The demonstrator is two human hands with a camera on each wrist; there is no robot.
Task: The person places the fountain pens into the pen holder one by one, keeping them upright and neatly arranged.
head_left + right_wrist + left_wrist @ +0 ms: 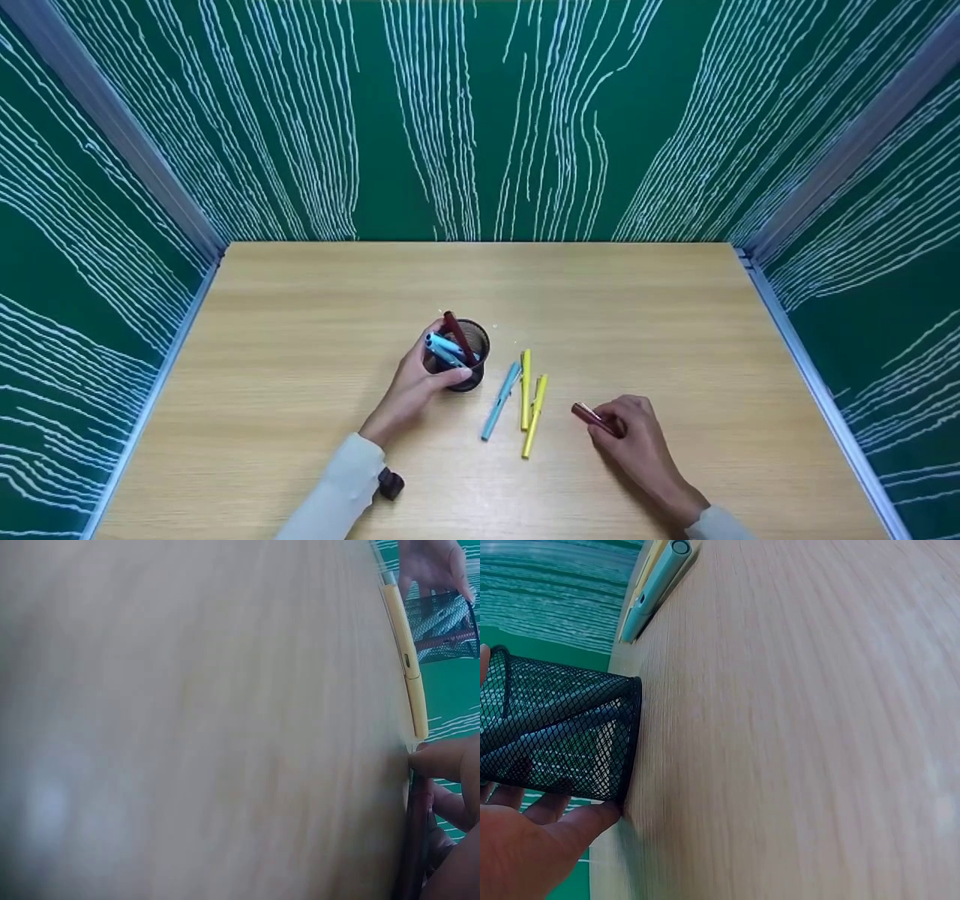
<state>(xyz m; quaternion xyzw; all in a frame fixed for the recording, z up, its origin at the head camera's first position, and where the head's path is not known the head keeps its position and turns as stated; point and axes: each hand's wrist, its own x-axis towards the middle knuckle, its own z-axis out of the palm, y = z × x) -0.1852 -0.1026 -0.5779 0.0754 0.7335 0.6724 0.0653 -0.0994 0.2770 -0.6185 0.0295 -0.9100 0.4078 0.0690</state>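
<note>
My left hand (409,386) grips a black mesh pen cup (470,381), thumb toward the near side and fingers around the far side. A dark red pen (457,335) and light blue pens (442,349) lean inside the cup. In the left wrist view, the mesh wall (562,727) shows pens through it. To the right, my right hand (637,435) pinches another dark red pen (589,414) between thumb and fingers, low over the table. Between the hands lie a light blue pen (500,401) and two yellow pens, one farther back (526,386) and one nearer (534,420).
A pale wooden table (337,300) extends beneath everything. Green walls with wavy white lines (480,112) enclose its back and sides, with metal rails (817,375) along the side edges. A small black device (390,484) sits at the left wrist.
</note>
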